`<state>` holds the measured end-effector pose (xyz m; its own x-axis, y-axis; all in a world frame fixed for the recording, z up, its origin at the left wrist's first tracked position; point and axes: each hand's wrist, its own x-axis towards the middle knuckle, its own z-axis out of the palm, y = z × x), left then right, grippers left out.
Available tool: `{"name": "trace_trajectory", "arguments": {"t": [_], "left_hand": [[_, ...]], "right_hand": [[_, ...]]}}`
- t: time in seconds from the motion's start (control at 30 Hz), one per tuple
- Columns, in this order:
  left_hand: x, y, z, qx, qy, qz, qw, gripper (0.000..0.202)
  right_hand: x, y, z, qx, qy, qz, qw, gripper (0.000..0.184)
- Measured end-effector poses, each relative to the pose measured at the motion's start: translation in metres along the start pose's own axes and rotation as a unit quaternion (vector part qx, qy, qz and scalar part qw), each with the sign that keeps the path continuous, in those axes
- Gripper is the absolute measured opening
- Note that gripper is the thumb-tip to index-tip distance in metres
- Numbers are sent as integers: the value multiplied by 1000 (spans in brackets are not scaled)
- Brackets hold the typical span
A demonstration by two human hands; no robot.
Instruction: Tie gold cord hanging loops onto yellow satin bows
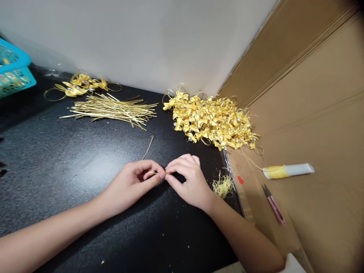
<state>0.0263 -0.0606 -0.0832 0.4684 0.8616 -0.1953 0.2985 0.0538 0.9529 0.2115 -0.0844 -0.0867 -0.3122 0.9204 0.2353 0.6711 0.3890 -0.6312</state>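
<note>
My left hand [139, 178] and my right hand [186, 178] meet fingertip to fingertip over the black tabletop. Both pinch a thin gold strand [154, 173], of which only a short piece shows between the left fingers. Past the left hand, a thin greyish cord with a small looped end [148, 146] lies on the table; whether it joins the held strand is hidden. Farther back is a bundle of gold wire-like ties [110, 110]. A large heap of gold ribbon bows [210, 119] with small silver beads or bells and loops lies beyond my right hand.
More gold bows [82, 85] lie at the back left near a blue plastic basket [17, 70]. Right of my right hand sits a tangle of yellow thread scraps [223, 185]. A tube wound with yellow thread [277, 171] and pink-handled thread snips [273, 205] rest on the cardboard [318, 125].
</note>
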Motion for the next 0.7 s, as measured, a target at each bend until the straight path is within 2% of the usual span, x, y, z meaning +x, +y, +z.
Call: {"name": "trace_trajectory", "arguments": {"t": [0.33, 0.7], "left_hand": [[1, -2, -1, 1, 6, -3, 1000, 30], [0, -12, -2, 7, 0, 2, 1000, 33]], "right_hand": [[0, -2, -6, -57, 27, -18, 998, 15], [1, -1, -12, -29, 29, -8, 999, 17]]}}
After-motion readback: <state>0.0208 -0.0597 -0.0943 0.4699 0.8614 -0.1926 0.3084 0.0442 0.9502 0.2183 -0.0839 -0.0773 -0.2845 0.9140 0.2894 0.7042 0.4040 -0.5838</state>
